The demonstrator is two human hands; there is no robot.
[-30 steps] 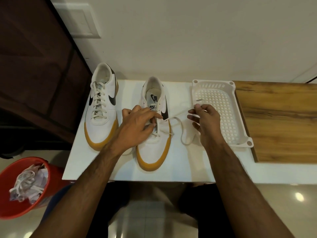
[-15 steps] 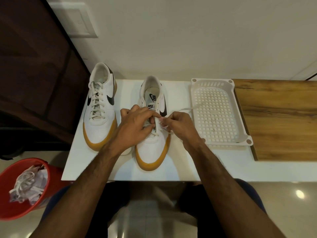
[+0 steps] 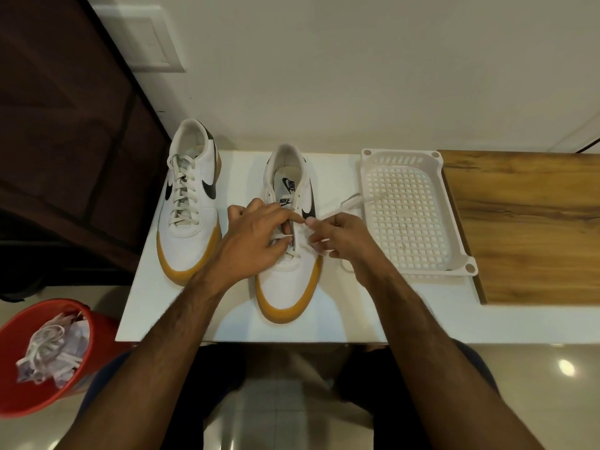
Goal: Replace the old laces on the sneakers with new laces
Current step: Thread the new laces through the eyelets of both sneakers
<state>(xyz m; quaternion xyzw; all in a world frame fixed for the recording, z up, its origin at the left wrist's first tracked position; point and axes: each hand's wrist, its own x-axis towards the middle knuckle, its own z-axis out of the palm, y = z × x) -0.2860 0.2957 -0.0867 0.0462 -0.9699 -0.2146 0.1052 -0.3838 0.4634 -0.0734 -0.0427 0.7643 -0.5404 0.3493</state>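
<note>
Two white sneakers with tan soles stand on a white table [image 3: 324, 326]. The left sneaker [image 3: 190, 203] is fully laced. On the middle sneaker [image 3: 287, 280] both hands meet over the eyelets. My left hand [image 3: 250, 241] rests on the tongue, its fingers pinching the white lace [image 3: 350, 201] at the eyelet row. My right hand [image 3: 341, 238] grips the same lace on the shoe's right side. The lace's free end trails right onto the basket rim, and a loop of it lies on the table by my right wrist.
A white perforated plastic basket [image 3: 454, 254] sits right of the shoes. A wooden board [image 3: 526, 222] lies beyond it. On the floor at the left stands a red bucket [image 3: 19, 397] holding old white laces. A dark cabinet fills the left side.
My right hand came in from beside the basket to the shoe's eyelets, drawing the lace with it. My left hand stayed on the tongue.
</note>
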